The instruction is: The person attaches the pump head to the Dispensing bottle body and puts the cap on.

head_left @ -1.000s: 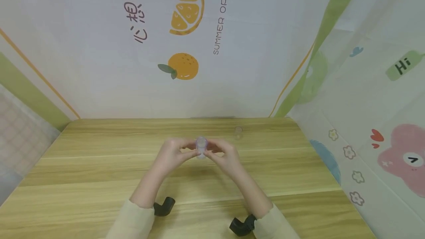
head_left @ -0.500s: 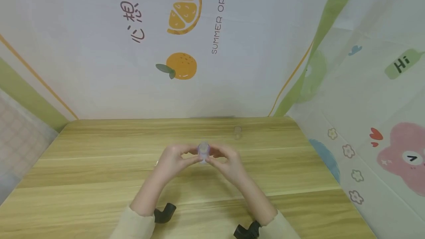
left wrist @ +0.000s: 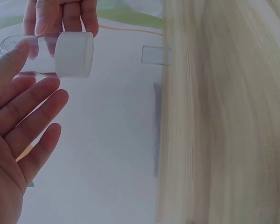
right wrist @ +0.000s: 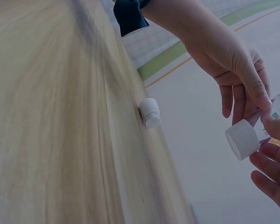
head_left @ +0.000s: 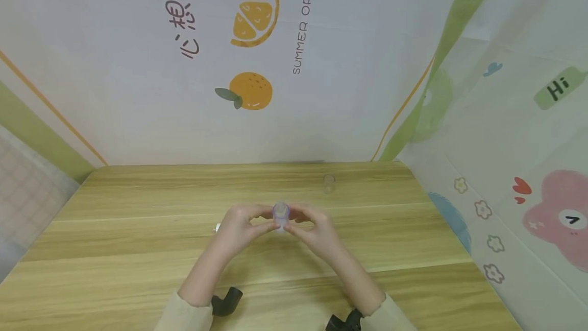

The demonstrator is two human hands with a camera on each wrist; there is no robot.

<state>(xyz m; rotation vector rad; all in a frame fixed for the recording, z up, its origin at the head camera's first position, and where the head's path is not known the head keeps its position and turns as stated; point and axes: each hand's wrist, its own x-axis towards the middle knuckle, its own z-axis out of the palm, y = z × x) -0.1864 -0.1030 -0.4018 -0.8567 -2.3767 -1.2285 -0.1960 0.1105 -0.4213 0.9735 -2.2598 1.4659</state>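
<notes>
Both hands hold one clear cylindrical bottle upright above the middle of the table. Its open-looking ribbed end points up, and a white cylindrical end faces the table. My left hand pinches it from the left, thumb on the near side and fingers behind. From the right, my right hand holds it the same way. In the right wrist view the white end hangs below the fingers of both hands. A faint purple tint shows on the clear wall.
A small clear cup stands toward the back right of the wooden table. A small white bottle stands left of the hands, mostly hidden behind the left hand in the head view. Printed cloth hangs behind and at the sides.
Both hands have drawn the clear bottle slightly nearer to the person, keeping the same hold. A bit of the small white bottle has come into view beside the left hand.
</notes>
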